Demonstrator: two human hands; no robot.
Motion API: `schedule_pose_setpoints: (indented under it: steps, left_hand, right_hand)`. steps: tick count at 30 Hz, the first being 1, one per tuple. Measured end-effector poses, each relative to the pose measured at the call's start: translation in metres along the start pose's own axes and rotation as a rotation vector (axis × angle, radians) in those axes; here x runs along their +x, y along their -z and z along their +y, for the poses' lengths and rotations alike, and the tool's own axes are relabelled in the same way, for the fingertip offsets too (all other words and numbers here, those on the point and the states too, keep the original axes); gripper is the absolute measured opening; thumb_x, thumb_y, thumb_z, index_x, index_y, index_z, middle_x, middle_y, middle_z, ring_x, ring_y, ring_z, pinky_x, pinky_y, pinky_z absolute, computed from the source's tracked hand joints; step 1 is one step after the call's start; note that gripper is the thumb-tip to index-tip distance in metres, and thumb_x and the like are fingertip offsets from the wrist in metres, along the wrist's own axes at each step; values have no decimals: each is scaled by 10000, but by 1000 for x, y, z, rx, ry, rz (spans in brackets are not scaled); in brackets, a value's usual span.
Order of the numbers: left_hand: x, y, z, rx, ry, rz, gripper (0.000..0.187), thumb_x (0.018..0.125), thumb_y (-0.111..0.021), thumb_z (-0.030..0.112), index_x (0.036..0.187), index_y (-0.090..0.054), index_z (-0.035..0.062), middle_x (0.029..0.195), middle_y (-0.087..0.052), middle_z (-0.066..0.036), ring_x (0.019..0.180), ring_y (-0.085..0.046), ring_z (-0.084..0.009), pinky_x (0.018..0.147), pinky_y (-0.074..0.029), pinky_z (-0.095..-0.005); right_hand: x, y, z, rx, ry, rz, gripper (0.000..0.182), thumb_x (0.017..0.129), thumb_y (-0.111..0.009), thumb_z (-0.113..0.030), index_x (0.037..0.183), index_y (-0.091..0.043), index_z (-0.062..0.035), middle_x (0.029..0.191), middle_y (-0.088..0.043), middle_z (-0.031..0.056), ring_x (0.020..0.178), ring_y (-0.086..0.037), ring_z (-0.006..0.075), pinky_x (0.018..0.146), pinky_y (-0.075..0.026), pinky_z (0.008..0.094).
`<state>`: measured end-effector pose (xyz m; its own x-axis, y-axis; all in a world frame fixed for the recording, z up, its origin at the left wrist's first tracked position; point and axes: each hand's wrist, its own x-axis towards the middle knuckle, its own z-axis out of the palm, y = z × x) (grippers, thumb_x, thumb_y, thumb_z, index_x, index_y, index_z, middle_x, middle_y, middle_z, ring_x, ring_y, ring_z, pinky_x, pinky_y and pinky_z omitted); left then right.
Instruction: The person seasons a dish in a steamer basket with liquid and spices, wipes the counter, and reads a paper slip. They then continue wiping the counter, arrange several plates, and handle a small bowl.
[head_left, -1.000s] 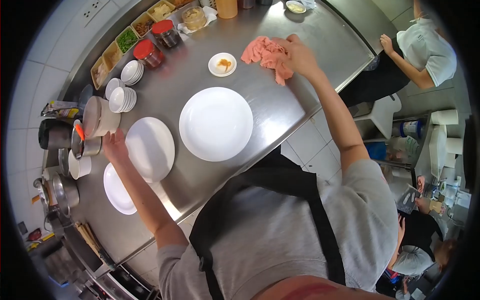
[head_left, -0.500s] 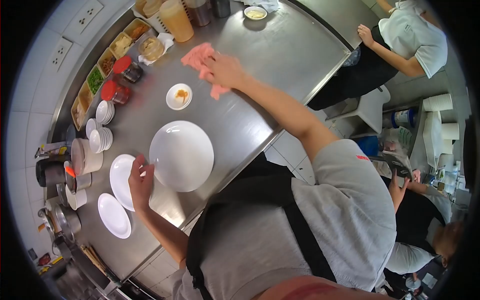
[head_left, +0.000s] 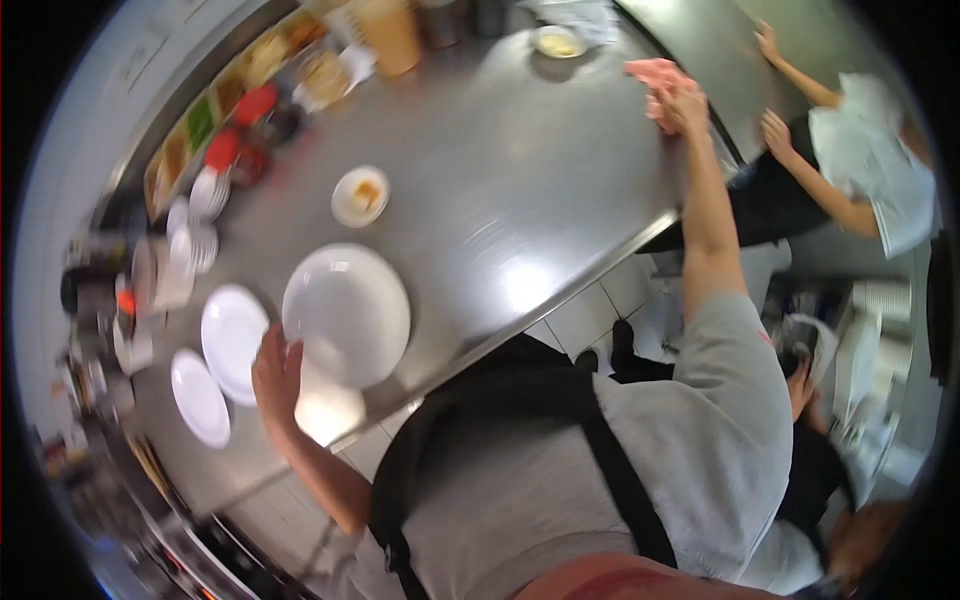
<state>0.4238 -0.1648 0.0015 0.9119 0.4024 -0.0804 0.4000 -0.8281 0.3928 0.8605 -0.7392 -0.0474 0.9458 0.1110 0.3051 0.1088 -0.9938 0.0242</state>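
My right hand (head_left: 682,108) is closed on a pink cloth (head_left: 655,76) that lies against the steel counter (head_left: 500,150) near its far right end. At the lower left, my left hand (head_left: 277,378) is beside the large round white plate (head_left: 347,315), close to its left rim; blur hides whether the fingers touch it. An oval white plate (head_left: 233,343) lies just left of that hand, partly behind it, with a smaller one (head_left: 201,397) farther left. Above the round plate sits a small white dish (head_left: 360,196) with orange-brown sauce.
Red-lidded jars (head_left: 222,150), stacked small bowls (head_left: 194,248) and food trays (head_left: 200,122) line the back left. A bowl with pale yellow contents (head_left: 558,42) stands at the top. One person (head_left: 865,165) is at the upper right, another (head_left: 815,465) at the lower right.
My right hand has carried the pink cloth far to the right along the counter. My left hand stays beside the plate. The view has shifted, and the upper-right person now shows both hands.
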Motion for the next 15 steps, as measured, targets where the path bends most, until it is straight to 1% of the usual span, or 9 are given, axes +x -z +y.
schedule_pose_setpoints:
  steps: [2, 3, 5, 6, 7, 8, 9, 10, 15]
  left_hand:
    - [-7, 2, 8, -3, 69, 33, 431, 791, -609, 191, 1165, -506, 2, 1003, -611, -181, 870, -607, -305, 747, -472, -376]
    - [-9, -1, -3, -18, 33, 41, 435, 785, -610, 207, 1155, -515, -1, 1005, -608, -191, 880, -606, -314, 763, -468, -382]
    - [-14, 6, -3, -164, 124, 54, 438, 769, -627, 228, 1133, -531, 2, 974, -615, -195, 862, -603, -319, 756, -463, -395]
    - [-15, 9, -8, -109, 83, 79, 417, 760, -640, 242, 1092, -553, 6, 941, -623, -184, 844, -601, -322, 728, -464, -403]
    - [-19, 1, -25, -118, -31, 198, 390, 750, -650, 251, 1058, -573, 24, 878, -634, -174, 820, -600, -329, 710, -464, -406]
    - [-25, 17, -16, -110, 53, 178, 334, 749, -648, 241, 1012, -588, 42, 813, -641, -162, 783, -605, -334, 691, -467, -410]
    - [-31, 21, -26, -161, 23, 247, 248, 751, -641, 187, 929, -588, 23, 659, -605, -127, 621, -587, -280, 596, -446, -363]
    - [-37, 27, -36, -168, 24, 315, 189, 757, -635, 173, 857, -580, 23, 608, -583, -112, 559, -561, -264, 560, -431, -355]
    - [-70, 59, -110, -205, 37, 535, 97, 759, -609, 84, 832, -585, 25, 665, -587, -111, 580, -564, -238, 567, -439, -334]
  right_hand:
    - [-6, -28, -5, 268, -60, 42, 505, 842, -443, -490, 1069, -574, -59, 1105, -573, 158, 1076, -505, 302, 881, -409, 427]
    - [-9, -35, -11, 210, 71, 64, 502, 841, -443, -499, 1066, -573, -69, 1055, -592, 170, 1032, -531, 308, 850, -419, 434]
    - [-45, -5, -61, 178, 43, -130, 513, 835, -456, -506, 1112, -548, -84, 1038, -582, 183, 960, -561, 342, 796, -433, 429]
    - [-60, -12, -72, 219, 125, 1, 486, 832, -471, -495, 1112, -552, -105, 1039, -583, 169, 946, -555, 352, 779, -434, 422]
    - [-80, -1, -91, 265, 151, -36, 462, 834, -476, -488, 1111, -552, -126, 1029, -587, 161, 936, -555, 353, 772, -433, 422]
    - [-101, 6, -108, 295, 178, -22, 449, 837, -483, -474, 1113, -545, -125, 1001, -587, 166, 928, -554, 357, 757, -435, 427]
    - [-123, 22, -132, 271, 277, 9, 435, 839, -484, -460, 1101, -550, -119, 975, -586, 174, 910, -557, 360, 740, -438, 427]
    - [-148, 38, -157, 245, 358, 51, 421, 841, -486, -446, 1089, -555, -112, 949, -585, 182, 891, -559, 362, 723, -442, 428]
    - [-250, 90, -250, 304, 374, -153, 324, 844, -493, -366, 934, -589, -70, 836, -594, 183, 771, -572, 374, 647, -448, 419]
